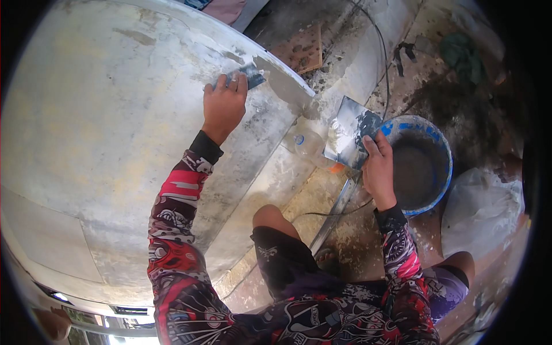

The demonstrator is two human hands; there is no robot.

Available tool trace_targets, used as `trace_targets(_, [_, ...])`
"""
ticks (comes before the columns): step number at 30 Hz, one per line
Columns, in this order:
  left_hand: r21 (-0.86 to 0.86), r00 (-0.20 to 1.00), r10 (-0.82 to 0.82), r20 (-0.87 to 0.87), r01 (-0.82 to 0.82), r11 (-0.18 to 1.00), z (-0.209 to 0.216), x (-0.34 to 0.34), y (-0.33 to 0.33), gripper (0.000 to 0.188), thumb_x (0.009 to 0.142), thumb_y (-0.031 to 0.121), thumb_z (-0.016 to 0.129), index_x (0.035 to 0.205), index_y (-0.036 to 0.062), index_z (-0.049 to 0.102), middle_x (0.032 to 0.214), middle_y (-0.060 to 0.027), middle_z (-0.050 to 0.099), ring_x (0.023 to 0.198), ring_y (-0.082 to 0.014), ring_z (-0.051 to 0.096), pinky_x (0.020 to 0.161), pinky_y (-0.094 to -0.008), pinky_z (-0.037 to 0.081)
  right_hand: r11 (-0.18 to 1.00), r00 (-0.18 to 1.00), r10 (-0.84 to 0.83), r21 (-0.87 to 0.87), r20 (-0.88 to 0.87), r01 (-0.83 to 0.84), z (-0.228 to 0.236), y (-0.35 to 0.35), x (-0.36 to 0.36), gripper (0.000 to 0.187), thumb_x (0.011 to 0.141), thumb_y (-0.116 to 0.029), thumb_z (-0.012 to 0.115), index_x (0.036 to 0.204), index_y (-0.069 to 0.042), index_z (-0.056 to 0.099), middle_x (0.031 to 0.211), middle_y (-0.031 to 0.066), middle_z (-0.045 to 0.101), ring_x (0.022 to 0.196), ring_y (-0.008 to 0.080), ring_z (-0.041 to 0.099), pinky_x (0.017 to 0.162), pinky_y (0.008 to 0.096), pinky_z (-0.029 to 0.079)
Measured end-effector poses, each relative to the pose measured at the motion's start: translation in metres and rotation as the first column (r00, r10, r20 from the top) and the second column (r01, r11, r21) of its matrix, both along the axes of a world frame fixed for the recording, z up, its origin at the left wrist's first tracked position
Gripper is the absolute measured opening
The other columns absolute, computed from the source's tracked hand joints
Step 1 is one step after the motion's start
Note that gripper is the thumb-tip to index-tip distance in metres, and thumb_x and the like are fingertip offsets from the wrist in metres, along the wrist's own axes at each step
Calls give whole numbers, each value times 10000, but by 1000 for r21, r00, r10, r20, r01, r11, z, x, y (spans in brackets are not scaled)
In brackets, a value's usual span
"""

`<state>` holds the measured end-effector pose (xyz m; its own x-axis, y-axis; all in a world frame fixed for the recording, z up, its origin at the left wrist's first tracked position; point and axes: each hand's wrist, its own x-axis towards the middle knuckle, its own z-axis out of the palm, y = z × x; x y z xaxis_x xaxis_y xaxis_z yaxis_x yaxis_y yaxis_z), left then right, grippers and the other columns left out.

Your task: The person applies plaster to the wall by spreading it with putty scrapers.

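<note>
My left hand (225, 109) grips a dark, flat putty scraper (252, 75) and presses it against the whitish wall (126, 149). Beside the blade, a smear of wet grey filler (283, 85) covers the wall by its edge. In my right hand (379, 171), thumb on top, is a flat rectangular plate (347, 127) with grey filler smeared over part of it. The plate is apart from the wall, near the rim of a blue bucket (444, 144) with grey residue inside.
A clear plastic bottle (307, 144) stands by the wall's foot. A long metal bar (333, 215) and a black cable (386, 63) lie on the stained floor. Right of the bucket is a whitish plastic sack (480, 210); farther off are a dark green cloth (462, 57) and a brown board (302, 49).
</note>
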<state>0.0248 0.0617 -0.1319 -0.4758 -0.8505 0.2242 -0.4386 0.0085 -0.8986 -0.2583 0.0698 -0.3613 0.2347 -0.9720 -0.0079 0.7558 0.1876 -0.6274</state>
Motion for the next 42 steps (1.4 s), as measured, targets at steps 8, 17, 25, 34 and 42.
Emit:
trace_targets(8, [18,975,-79,206,77,997,122,-3,-8,599,795,54,592,1378,191,583,1229,44,688,1050,-193,585,796,-413,425,999,999,-29,-18,29,30,-3,-1,2,280,1021,-35,473,1276,26,574,1126,1,649,991,59,548,900,231,425])
trace_targets(17, [257,881,-81,466,-47,965,214,-25,-64,664,814,16,607,1429,260,546,1405,64,599,1236,-190,539,972,-468,398,999,1000,-4,46,26,3,1,4,5,238,1020,-55,494,1225,25,584,1113,-9,641,991,61,541,901,222,419])
trace_targets(25, [251,870,-22,492,-118,961,200,-11,-59,563,866,70,596,1397,255,579,1362,71,629,1234,-166,538,1009,-446,390,1000,1000,-6,0,30,6,-7,1,9,258,1015,-45,485,1241,24,587,1123,-11,646,995,57,541,910,224,420])
trace_targets(34, [166,838,35,545,-148,975,187,14,-34,647,880,73,561,1498,235,457,1535,75,472,1310,-182,506,1001,-441,410,1000,1000,12,-6,12,-12,-1,2,6,266,1017,-31,464,1250,18,585,1119,-13,647,992,55,541,915,227,420])
trace_targets(42, [124,847,52,529,-138,983,177,31,3,633,922,146,549,1534,217,403,1580,58,411,1339,-180,486,981,-420,437,999,1000,-8,-34,-12,7,-6,1,9,259,1015,-33,475,1246,20,581,1113,-5,645,992,63,542,911,231,420])
